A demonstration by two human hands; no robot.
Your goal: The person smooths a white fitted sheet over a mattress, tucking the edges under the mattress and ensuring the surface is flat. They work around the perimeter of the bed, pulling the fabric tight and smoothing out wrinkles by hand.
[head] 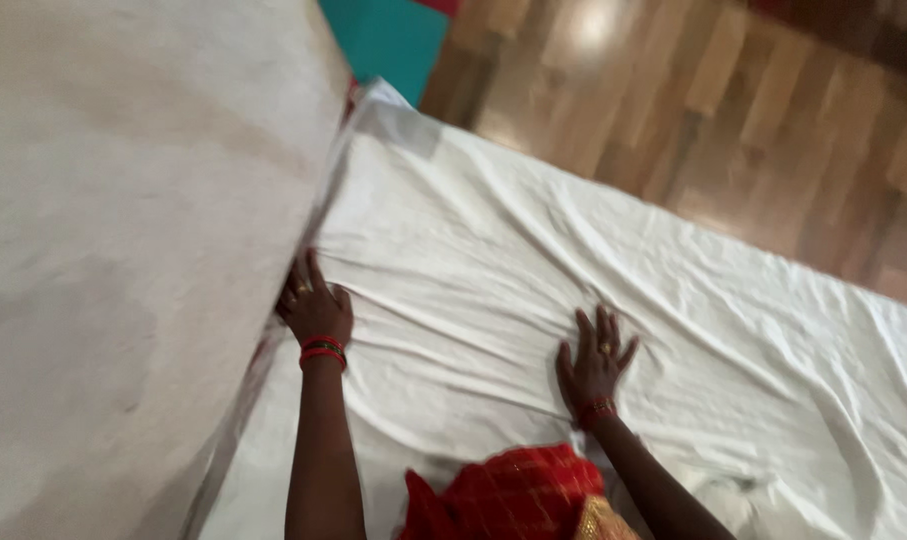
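Two bare hands on one wrinkled white cotton bedsheet (533, 260) spread over the bed: left hand (316, 305), fingers tucked into the sheet's left edge beside a large pale fabric panel (123, 250), grip hidden. Right hand (593, 365) lies open, fingers spread, flat mid-sheet, apparently pinning creases; brown wooden plank floor (733, 110) beyond the far edge

Under my left hand (315, 308) and right hand (595, 362) the sheet (533, 260) is plain white. Red bangles (322, 351) circle my left wrist. Beyond my hands the floor (733, 110) is brown wood.
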